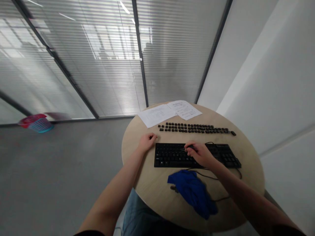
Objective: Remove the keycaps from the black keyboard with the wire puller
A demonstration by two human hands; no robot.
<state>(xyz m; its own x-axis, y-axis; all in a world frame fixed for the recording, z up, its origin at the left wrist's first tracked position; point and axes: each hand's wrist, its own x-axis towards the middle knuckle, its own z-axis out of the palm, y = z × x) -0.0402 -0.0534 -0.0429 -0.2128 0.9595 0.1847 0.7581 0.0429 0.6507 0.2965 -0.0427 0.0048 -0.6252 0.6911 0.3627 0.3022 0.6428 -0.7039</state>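
A black keyboard (172, 155) lies on a round wooden table (152, 183). My right hand (200, 153) rests over the keyboard's middle, fingers pinched on a small thin tool I cannot make out. My left hand (147, 141) sits on the tabletop just left of the keyboard, fingers curled under. Beyond the keyboard, several loose black keycaps (194, 128) are laid out in rows.
A crumpled blue cloth (194, 191) and the keyboard's black cable (214, 178) lie near the table's front edge. Two printed paper sheets (169, 113) lie at the far edge. A glass partition stands behind, a white wall on the right, and a pink-and-blue basket (36, 123) on the floor at left.
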